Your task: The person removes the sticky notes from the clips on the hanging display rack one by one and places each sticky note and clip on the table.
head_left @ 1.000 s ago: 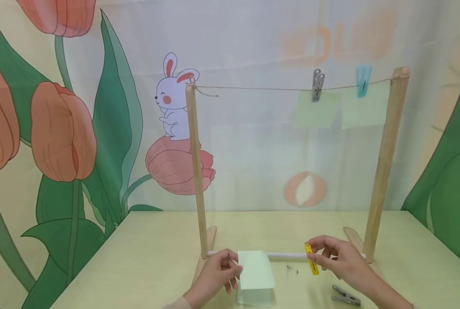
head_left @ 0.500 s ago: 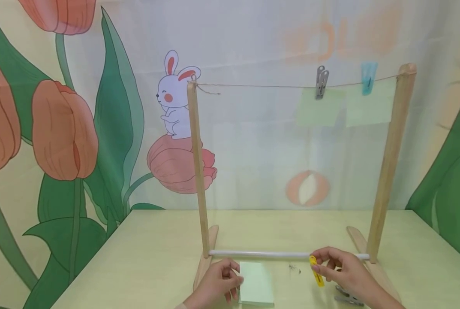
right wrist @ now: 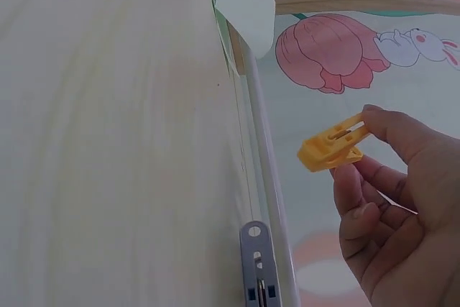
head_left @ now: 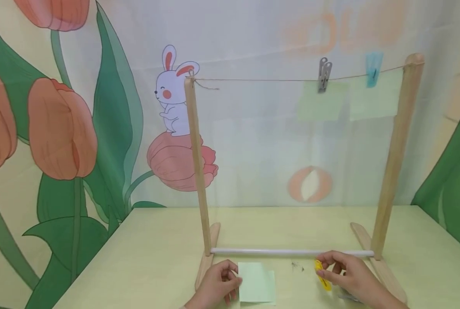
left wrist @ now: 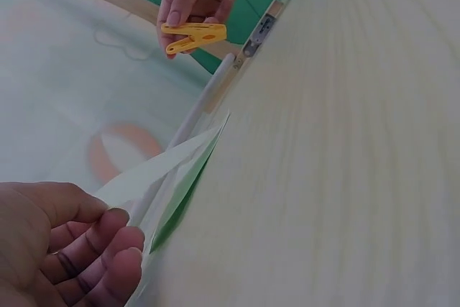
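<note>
My left hand [head_left: 219, 281] pinches a pale green sheet of paper [head_left: 253, 281] by its left edge, just above the front part of the table. A second green sheet [left wrist: 180, 210] lies under the held one; in the head view only its margin shows. To the right, my right hand [head_left: 347, 272] holds a yellow clothespin [head_left: 323, 277] between thumb and fingers, by its handle end, tilted in the air. The right wrist view shows the clothespin [right wrist: 334, 145] with its gripping end pointing away from the fingertips. A grey clothespin [right wrist: 257, 264] rests on the table, partly behind the right hand in the head view.
A wooden frame with two posts [head_left: 397, 163] and a white bottom rod [head_left: 268, 252] stands behind the hands. Along its string [head_left: 253, 80] hang two green sheets, under a grey clothespin [head_left: 324, 76] and a blue clothespin [head_left: 374, 71]. Dark specks [head_left: 297, 266] lie on the table.
Both hands have sunk slightly, and the held sheet now covers most of the sheet beneath it. The yellow clothespin has come down and tilted more. The head view has shifted a little.
</note>
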`<state>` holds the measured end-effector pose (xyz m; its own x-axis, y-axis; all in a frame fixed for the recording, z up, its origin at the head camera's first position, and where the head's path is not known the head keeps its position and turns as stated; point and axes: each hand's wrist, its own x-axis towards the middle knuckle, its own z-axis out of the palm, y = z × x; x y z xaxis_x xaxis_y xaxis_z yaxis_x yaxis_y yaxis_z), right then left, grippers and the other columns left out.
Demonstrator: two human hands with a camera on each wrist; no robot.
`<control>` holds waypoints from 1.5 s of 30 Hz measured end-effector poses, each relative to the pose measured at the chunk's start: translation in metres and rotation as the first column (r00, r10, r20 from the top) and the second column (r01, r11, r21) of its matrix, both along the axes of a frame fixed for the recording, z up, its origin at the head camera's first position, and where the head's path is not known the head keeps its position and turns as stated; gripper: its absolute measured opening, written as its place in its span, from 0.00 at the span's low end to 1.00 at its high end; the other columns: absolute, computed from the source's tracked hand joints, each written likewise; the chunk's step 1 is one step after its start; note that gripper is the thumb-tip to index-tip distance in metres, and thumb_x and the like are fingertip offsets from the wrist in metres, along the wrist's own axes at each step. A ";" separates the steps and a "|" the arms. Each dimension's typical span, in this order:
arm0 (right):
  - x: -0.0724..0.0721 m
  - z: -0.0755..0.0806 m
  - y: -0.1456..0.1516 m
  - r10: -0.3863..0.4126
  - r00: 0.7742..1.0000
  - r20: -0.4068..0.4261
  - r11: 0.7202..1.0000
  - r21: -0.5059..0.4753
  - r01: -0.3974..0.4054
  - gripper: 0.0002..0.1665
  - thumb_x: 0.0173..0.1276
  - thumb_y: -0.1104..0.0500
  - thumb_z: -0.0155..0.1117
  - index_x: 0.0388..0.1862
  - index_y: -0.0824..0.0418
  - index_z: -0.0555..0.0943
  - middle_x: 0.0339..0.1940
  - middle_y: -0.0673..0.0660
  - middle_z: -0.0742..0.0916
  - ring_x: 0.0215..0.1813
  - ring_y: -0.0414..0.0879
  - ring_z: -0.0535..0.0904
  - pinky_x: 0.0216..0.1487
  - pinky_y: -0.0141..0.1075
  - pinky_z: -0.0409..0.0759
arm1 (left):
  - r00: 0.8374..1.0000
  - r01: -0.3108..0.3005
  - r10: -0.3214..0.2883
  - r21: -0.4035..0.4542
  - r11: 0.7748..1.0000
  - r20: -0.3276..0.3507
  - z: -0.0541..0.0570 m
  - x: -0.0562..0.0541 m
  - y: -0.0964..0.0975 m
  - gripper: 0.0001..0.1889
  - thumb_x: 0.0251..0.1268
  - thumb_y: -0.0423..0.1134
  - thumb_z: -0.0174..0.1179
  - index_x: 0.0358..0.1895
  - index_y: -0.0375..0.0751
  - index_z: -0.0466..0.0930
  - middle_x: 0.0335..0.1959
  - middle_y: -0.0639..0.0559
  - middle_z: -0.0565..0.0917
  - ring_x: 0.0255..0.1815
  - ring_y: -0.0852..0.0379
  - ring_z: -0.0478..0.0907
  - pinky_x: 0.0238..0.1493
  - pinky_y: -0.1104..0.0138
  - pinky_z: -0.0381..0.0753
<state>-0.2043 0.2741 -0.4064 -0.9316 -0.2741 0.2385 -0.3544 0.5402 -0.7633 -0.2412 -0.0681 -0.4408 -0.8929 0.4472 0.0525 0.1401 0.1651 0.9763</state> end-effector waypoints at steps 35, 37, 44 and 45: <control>0.003 -0.016 0.001 -0.009 0.992 -0.122 0.921 0.385 0.056 0.19 0.59 0.46 0.69 0.40 0.59 0.82 0.29 0.42 0.82 0.25 0.25 0.67 0.25 0.26 0.70 | 0.982 -0.147 0.131 -0.114 0.982 -0.137 -0.006 0.001 0.003 0.08 0.61 0.31 0.62 0.40 0.32 0.75 0.21 0.55 0.76 0.14 0.65 0.68 0.10 0.78 0.64; 0.003 -0.017 0.000 -0.015 0.991 -0.135 0.910 0.410 0.070 0.19 0.58 0.45 0.70 0.39 0.58 0.82 0.29 0.41 0.82 0.26 0.25 0.67 0.26 0.26 0.71 | 0.981 -0.148 0.132 -0.114 0.982 -0.141 -0.007 0.000 0.003 0.08 0.61 0.31 0.62 0.40 0.32 0.75 0.22 0.55 0.76 0.14 0.65 0.69 0.10 0.78 0.64; 0.003 -0.019 0.001 -0.028 0.994 -0.106 0.888 0.454 0.074 0.20 0.58 0.43 0.69 0.39 0.57 0.82 0.29 0.40 0.81 0.26 0.26 0.66 0.25 0.26 0.69 | 0.980 -0.153 0.135 -0.123 0.981 -0.144 -0.008 0.002 0.003 0.08 0.60 0.30 0.62 0.40 0.32 0.75 0.22 0.55 0.76 0.14 0.66 0.68 0.11 0.78 0.65; 0.003 -0.020 0.001 -0.032 0.995 -0.099 0.887 0.456 0.074 0.21 0.58 0.43 0.69 0.39 0.57 0.82 0.29 0.40 0.81 0.26 0.26 0.66 0.25 0.26 0.69 | 0.981 -0.154 0.136 -0.123 0.980 -0.141 -0.009 0.002 0.003 0.08 0.60 0.30 0.62 0.41 0.32 0.75 0.22 0.55 0.75 0.14 0.66 0.68 0.11 0.78 0.65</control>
